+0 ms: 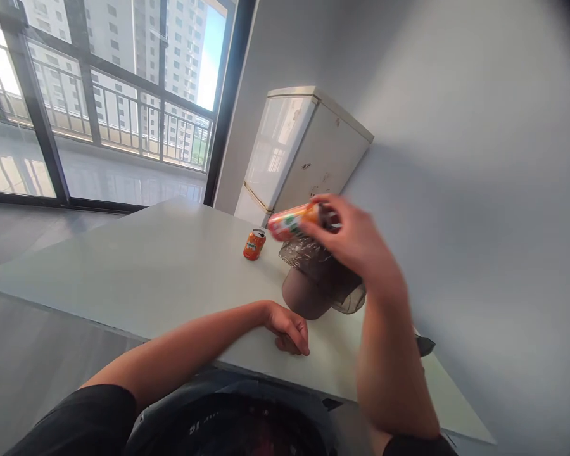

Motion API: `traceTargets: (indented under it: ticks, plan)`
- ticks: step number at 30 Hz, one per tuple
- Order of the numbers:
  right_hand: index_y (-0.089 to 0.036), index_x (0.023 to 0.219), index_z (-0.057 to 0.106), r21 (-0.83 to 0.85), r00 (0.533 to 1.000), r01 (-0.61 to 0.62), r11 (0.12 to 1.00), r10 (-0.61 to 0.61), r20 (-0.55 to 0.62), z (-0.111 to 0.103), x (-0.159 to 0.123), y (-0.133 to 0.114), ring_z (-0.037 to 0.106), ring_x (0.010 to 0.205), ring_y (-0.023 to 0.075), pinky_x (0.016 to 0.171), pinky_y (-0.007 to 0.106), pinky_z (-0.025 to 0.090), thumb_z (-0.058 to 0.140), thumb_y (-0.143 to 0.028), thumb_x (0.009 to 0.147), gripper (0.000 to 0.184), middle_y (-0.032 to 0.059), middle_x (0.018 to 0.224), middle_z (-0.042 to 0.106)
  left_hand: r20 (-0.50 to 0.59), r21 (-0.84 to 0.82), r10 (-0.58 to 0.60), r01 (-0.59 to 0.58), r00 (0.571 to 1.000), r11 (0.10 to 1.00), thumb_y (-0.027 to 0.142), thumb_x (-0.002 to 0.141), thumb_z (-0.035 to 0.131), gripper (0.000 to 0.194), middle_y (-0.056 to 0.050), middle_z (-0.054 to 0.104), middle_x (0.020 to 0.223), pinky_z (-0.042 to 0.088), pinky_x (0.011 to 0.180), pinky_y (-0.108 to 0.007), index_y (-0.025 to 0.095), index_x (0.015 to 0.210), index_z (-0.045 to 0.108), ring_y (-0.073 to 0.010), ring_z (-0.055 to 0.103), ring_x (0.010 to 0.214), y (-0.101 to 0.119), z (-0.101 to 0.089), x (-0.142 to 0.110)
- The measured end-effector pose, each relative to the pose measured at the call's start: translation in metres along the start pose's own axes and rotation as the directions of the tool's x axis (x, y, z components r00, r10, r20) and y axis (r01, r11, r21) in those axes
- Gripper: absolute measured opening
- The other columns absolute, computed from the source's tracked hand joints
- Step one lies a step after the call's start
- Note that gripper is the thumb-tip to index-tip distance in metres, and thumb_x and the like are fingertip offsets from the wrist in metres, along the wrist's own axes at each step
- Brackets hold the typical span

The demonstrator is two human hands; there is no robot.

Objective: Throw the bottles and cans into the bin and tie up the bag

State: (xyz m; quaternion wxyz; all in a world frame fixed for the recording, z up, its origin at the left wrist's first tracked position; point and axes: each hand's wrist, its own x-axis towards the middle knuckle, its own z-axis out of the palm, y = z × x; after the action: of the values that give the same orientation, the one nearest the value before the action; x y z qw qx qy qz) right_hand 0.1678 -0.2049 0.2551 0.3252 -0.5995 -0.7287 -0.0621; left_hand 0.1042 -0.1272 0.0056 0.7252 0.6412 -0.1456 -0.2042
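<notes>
The right hand (354, 234) wraps its fingers round a blurred, nearly sideways soda can (287, 223), held up by the bag-lined top of a dark bin (308, 294). The left hand (289, 328) — curled into a loose fist around nothing visible — is at the desk (171, 253), where an orange can (254, 245) stands upright.

Grey wall (484, 177) at right; scuffed white fridge (304, 152) near dark-framed windows (162, 95); daylight; grey floor (33, 354) left.

pale table (171, 266) | upright orange can (253, 246) | brown bin (306, 296), bag-lined, near can
</notes>
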Motion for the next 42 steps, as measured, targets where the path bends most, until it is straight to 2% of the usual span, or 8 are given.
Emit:
traceTargets:
  ticks: [4, 8, 11, 18, 22, 32, 37, 42]
  plan:
    - [-0.026, 0.121, 0.069, -0.24, 0.924, -0.214, 0.947, 0.117, -0.363, -0.068, -0.009, 0.04, 0.068, 0.099, 0.0307, 0.086, 0.045, 0.056, 0.074, -0.052, 0.086, 0.044, 0.01, 0.108, 0.073, -0.011, -0.003, 0.024, -0.024, 1.0, 1.0, 0.052, 0.082, 0.082, 0.059, 0.004, 0.026, 0.047, 0.028, 0.033, -0.03, 0.021, 0.044, 0.048, -0.0124, 0.028, 0.038, 0.002, 0.002, 0.0]
    - [-0.025, 0.12, 0.072, -0.425, 0.923, -0.379, 0.822, 0.367, -0.114, -0.063, 0.0, 0.088, 0.069, 0.098, 0.0329, 0.079, 0.041, 0.054, 0.075, -0.053, 0.083, 0.046, 0.0123, 0.106, 0.075, -0.011, -0.01, 0.02, -0.02, 1.0, 1.0, 0.053, 0.084, 0.079, 0.062, 0.004, 0.025, 0.048, 0.027, 0.035, -0.029, 0.021, 0.045, 0.044, -0.0115, 0.026, 0.04, 0.002, 0.002, -0.001]
    - [-0.024, 0.135, 0.067, -0.458, 0.873, -0.388, 0.8, 0.478, 0.095, -0.038, 0.013, 0.109, 0.071, 0.103, 0.0326, 0.083, 0.039, 0.054, 0.08, -0.053, 0.08, 0.063, 0.0131, 0.117, 0.076, -0.005, -0.022, 0.006, -0.006, 1.0, 1.0, 0.053, 0.085, 0.08, 0.062, 0.004, 0.024, 0.05, 0.027, 0.037, -0.029, 0.021, 0.046, 0.044, -0.011, 0.026, 0.042, 0.0, 0.0, -0.001]
    - [-0.024, 0.105, 0.072, -0.263, 0.982, -0.117, 0.958, 0.073, -0.172, 0.023, 0.008, 0.033, 0.071, 0.089, 0.0243, 0.09, 0.039, 0.052, 0.059, -0.03, 0.098, 0.016, 0.007, 0.1, 0.077, -0.01, -0.017, 0.002, -0.002, 1.0, 1.0, 0.055, 0.084, 0.08, 0.06, 0.004, 0.026, 0.049, 0.027, 0.036, -0.03, 0.021, 0.046, 0.048, -0.0115, 0.027, 0.041, -0.003, -0.003, 0.0]
    - [-0.025, 0.105, 0.072, -0.125, 0.951, 0.195, 0.973, -0.156, 0.268, 0.092, 0.011, -0.02, 0.069, 0.085, 0.0214, 0.081, 0.033, 0.052, 0.058, -0.029, 0.101, 0.016, 0.0038, 0.095, 0.076, 0.026, 0.0, 0.017, -0.017, 1.0, 1.0, 0.054, 0.083, 0.08, 0.061, 0.003, 0.026, 0.048, 0.029, 0.035, -0.03, 0.022, 0.045, 0.046, -0.0126, 0.028, 0.04, -0.001, -0.002, 0.0]
    - [-0.012, 0.133, 0.062, -0.298, 0.91, -0.013, 0.955, 0.135, 0.392, 0.218, 0.084, 0.021, 0.06, 0.123, 0.0276, 0.096, 0.045, 0.057, 0.073, -0.041, 0.097, 0.048, 0.0173, 0.143, 0.058, 0.058, 0.025, -0.017, 0.016, 0.998, 1.0, 0.055, 0.079, 0.083, 0.057, 0.005, 0.027, 0.05, 0.027, 0.034, -0.028, 0.022, 0.051, 0.045, -0.0119, 0.026, 0.039, -0.005, -0.003, 0.005]
    - [-0.014, 0.111, 0.071, -0.229, 0.908, 0.062, 0.971, 0.04, 0.416, 0.213, 0.068, 0.021, 0.067, 0.11, 0.0243, 0.091, 0.04, 0.059, 0.076, -0.024, 0.093, 0.021, 0.0091, 0.117, 0.071, 0.071, 0.041, -0.005, 0.003, 0.997, 0.999, 0.055, 0.081, 0.082, 0.058, 0.005, 0.025, 0.05, 0.027, 0.034, -0.028, 0.022, 0.05, 0.045, -0.012, 0.025, 0.039, -0.006, -0.003, 0.007]
    - [-0.02, 0.138, 0.062, -0.064, 0.958, 0.156, 0.986, -0.136, 0.252, 0.125, 0.043, 0.003, 0.065, 0.114, 0.0189, 0.101, 0.03, 0.052, 0.068, -0.027, 0.094, 0.045, 0.0073, 0.134, 0.067, 0.056, 0.032, 0.017, -0.019, 0.998, 0.999, 0.057, 0.081, 0.081, 0.062, 0.004, 0.025, 0.048, 0.029, 0.035, -0.03, 0.022, 0.045, 0.044, -0.0122, 0.026, 0.04, -0.003, -0.002, 0.004]
